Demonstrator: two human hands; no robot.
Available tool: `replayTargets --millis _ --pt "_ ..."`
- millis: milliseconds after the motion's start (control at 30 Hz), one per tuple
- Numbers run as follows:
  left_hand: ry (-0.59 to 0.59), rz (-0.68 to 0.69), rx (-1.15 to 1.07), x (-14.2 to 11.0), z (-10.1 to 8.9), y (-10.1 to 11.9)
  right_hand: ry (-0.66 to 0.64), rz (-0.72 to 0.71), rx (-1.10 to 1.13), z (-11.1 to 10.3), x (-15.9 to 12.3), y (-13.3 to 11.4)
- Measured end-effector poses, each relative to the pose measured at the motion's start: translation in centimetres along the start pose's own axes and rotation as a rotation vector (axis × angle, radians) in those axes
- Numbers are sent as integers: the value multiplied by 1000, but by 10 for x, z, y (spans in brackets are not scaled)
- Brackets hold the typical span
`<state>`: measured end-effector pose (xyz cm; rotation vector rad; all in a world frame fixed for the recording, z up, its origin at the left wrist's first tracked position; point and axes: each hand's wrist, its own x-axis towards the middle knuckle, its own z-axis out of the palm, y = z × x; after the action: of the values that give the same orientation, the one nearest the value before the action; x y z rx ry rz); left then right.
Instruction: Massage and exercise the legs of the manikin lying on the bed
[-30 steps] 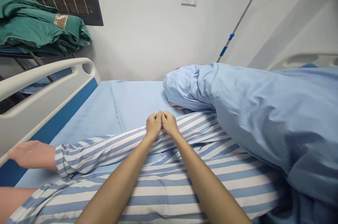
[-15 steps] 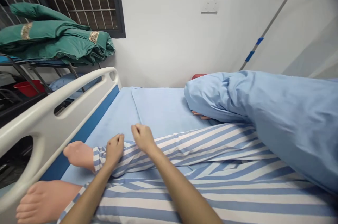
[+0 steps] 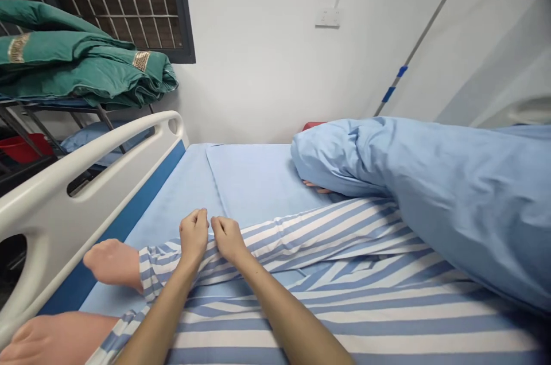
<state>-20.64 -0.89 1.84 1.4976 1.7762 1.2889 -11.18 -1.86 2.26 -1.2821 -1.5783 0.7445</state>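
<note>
My left hand [image 3: 194, 233] is closed in a fist on or just above the lower part of the far striped trouser leg [image 3: 297, 233]. Close beside it, my right hand [image 3: 229, 240] makes another fist over the same leg. No object shows in either hand, and the trouser cloth between them is not pulled up. A smooth, plastic-looking foot [image 3: 112, 261] sticks out of this leg's cuff at the left. The nearer striped leg [image 3: 365, 319] lies below my forearms, and its foot [image 3: 55, 333] points to the lower left corner.
A white bed end board [image 3: 103, 152] stands at the left. A blue quilt [image 3: 447, 181] covers the upper body, with fingertips [image 3: 316, 186] showing beneath it. Behind are an IV pole [image 3: 417, 46], a wall socket [image 3: 328, 17] and folded green bedding [image 3: 86, 66].
My left fist has moved up and right, toward the other fist. My right fist has dropped slightly, and the whole view has shifted a little to the right.
</note>
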Motion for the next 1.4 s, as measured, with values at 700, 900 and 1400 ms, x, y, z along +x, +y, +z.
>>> replayTargets --millis 700,900,1400 --pt "-165 -49 -347 -16 102 56 100 57 135 -98 1 37" --pt "-201 27 -265 -34 124 64 124 64 0 -131 3 45" --pt "-287 233 82 -69 173 89 285 -13 -251 -202 -4 73"
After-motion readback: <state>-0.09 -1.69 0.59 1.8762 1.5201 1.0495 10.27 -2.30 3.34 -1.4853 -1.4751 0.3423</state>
